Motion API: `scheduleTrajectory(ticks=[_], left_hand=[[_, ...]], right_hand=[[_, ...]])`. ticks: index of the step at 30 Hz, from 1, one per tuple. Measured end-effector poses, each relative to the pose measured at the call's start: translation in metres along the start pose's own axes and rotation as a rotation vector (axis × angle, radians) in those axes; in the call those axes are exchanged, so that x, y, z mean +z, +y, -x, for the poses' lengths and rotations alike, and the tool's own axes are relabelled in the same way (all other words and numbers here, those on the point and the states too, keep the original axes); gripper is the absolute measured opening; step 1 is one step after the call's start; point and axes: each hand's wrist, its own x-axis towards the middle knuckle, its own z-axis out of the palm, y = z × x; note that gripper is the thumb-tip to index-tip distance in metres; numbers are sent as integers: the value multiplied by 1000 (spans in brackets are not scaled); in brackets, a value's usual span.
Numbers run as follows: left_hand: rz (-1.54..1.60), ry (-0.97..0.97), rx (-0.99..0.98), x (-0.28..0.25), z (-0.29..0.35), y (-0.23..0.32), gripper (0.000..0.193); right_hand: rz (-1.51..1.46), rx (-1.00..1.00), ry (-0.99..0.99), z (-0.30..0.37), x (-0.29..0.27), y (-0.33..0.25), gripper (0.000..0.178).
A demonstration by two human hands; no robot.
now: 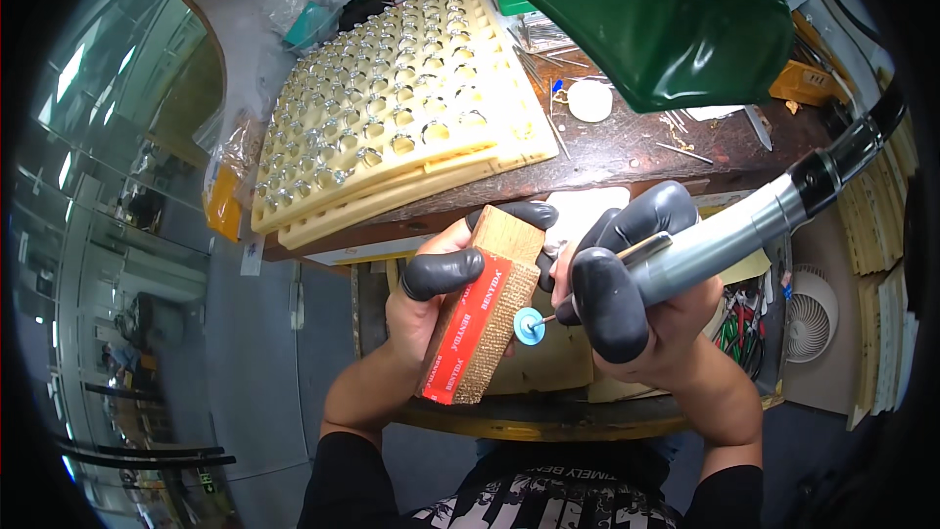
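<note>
My left hand (421,304) is closed around a wooden block (511,232) with a red printed band and a rough, bristly brown side. Black finger cots cover its thumb and fingertips. In my right hand (627,299), also in black finger cots, is a grey rotary handpiece (720,245) with a dark hose joint. A small light-blue disc (530,326) sits on the handpiece's thin shank, close beside the bristly side; whether they touch I cannot tell. A slim metal stick (644,248) lies between the right fingers.
Cream trays (411,162) filled with rings stand on the bench at the back left. A green lamp shade (646,29) overhangs the back right. A round white piece (589,100) and thin tools lie beneath it. Pliers (744,328) and a white fan (811,313) are at right.
</note>
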Motion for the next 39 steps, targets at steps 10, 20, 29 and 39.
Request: scheduleTrajectory(ticks=[10, 20, 29, 39], left_hand=[[19, 4, 18, 4, -2, -3, 75], [38, -11, -44, 1, 1, 0, 69], [-116, 13, -15, 3, -1, -1, 77], [-94, 35, -53, 1, 0, -2, 79]], right_hand=[[44, 22, -10, -1, -1, -3, 12], [10, 25, -15, -2, 0, -2, 14], [48, 8, -4, -3, 1, -2, 15], [69, -10, -8, -2, 0, -1, 13]])
